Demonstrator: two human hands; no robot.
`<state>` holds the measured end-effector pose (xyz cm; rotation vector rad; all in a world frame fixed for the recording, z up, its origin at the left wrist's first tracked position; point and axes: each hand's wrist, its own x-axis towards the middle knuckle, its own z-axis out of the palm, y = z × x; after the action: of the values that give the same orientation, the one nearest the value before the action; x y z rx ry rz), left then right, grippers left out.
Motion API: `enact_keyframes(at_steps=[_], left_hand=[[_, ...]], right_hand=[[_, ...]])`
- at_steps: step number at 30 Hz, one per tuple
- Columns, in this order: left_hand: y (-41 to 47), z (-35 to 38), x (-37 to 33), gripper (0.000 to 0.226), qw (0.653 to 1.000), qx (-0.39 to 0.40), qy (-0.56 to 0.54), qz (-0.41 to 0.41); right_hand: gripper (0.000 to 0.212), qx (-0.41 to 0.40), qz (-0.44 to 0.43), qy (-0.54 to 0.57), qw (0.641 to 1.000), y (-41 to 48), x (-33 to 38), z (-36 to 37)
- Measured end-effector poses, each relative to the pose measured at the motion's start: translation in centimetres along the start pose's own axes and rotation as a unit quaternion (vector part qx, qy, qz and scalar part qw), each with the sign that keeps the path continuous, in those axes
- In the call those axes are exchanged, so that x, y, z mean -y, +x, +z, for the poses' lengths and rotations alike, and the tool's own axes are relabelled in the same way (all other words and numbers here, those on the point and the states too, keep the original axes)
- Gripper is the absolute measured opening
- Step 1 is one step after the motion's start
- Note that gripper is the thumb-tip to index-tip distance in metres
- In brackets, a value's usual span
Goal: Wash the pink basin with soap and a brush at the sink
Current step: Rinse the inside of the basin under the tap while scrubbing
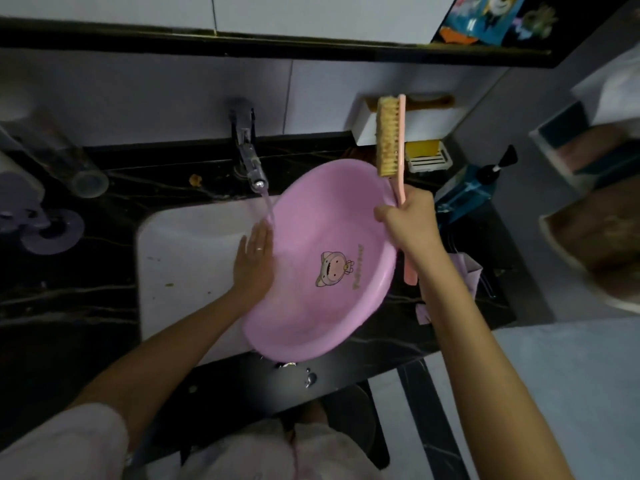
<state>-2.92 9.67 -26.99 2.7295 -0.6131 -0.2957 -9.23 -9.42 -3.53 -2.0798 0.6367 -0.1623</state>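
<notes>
Water (268, 207) from the tap (249, 157) runs onto the left inner wall of the pink basin (322, 306), which is held tilted over the white sink (187, 258) with its right edge raised at the right hand. The left hand (254, 261) lies flat against that wet wall, fingers straight and grasping nothing, its fingertips right under the stream. The right hand (410, 220) is clenched round the pink handle of the scrubbing brush (389, 140) and appears to pin the basin's rim under the thumb as well. The bristle head stands well above the fist, clear of the basin, and the handle's tail sticks out below it.

No suds show, so this looks like a wetting or rinsing pass by hand rather than scrubbing. A yellow soap bar (422, 148) sits in its dish just beyond the bristles, and a blue pump bottle (464, 192) stands to the right of the grip. Scrubbing would call for soap on the bristles, the brush head turned down into the bowl, and the left hand steadying the basin
</notes>
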Motion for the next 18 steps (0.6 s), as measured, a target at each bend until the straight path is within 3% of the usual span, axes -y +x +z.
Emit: enact_keyframes(at_steps=[3, 6, 8, 10, 13, 15, 18], left_hand=[[1.6, 1.1, -1.8, 0.059, 0.999, -0.016, -0.010, 0.026], [-0.4, 2.7, -3.8, 0.065, 0.996, 0.083, 0.019, 0.020], [-2.7, 3.2, -4.9, 0.065, 0.979, 0.180, 0.030, 0.087], [-3.3, 2.8, -4.5, 0.060, 0.965, 0.223, 0.013, 0.140], [-0.9, 2.3, -3.5, 0.056, 0.984, 0.113, 0.009, 0.136], [0.6, 1.8, -3.2, 0.054, 0.997, 0.032, 0.024, 0.070], [-0.6, 2.7, -3.8, 0.066, 0.998, 0.056, 0.036, 0.005]], right_hand=[[0.030, -0.028, -0.030, -0.007, 0.999, -0.5, 0.3, 0.5], [0.025, -0.060, -0.043, -0.032, 0.997, -1.1, 0.5, 1.0], [0.025, -0.072, -0.049, -0.050, 0.995, -1.2, 0.4, 1.2], [0.033, -0.076, -0.051, -0.071, 0.993, -1.4, 0.4, 1.4], [0.045, -0.078, -0.064, -0.097, 0.990, -1.7, 0.5, 1.7], [0.050, -0.087, -0.069, -0.110, 0.988, -2.0, 0.5, 2.1], [0.052, -0.100, -0.079, -0.116, 0.985, -2.4, 0.9, 2.7]])
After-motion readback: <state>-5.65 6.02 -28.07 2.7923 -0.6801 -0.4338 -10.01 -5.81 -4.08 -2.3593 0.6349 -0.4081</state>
